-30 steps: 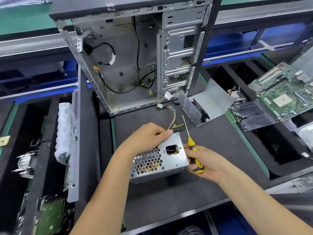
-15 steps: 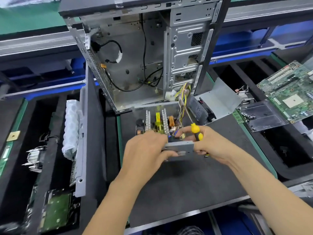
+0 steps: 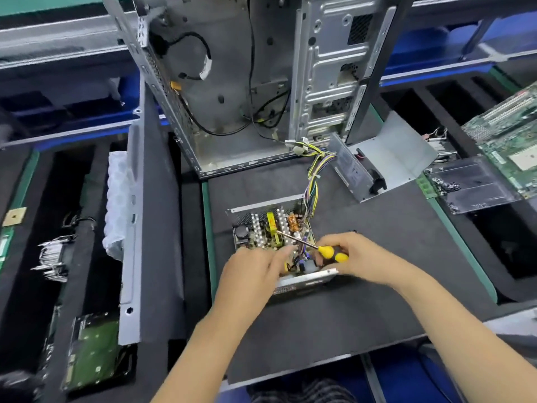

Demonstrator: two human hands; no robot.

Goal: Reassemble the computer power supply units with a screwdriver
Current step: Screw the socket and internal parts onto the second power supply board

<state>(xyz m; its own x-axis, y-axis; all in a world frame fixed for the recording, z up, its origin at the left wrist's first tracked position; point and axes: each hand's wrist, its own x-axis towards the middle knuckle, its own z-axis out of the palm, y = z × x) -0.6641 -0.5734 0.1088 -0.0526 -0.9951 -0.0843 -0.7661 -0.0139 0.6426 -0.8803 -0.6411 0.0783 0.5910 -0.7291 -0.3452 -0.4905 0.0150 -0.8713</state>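
Since the earlier frame, the power supply unit had been laid open side up on the dark surface. Its near wall was held by the left hand. The screwdriver was gripped by the right hand's curled fingers, its shaft pointing far-left over the board. Farther back stood the computer case, against grey and blue shelving.

Bright, even overhead light leaves only soft shadows, with mild glare on the metal computer case at twelve o'clock. Straight lines bow toward the edges, and the left hand is motion-blurred.
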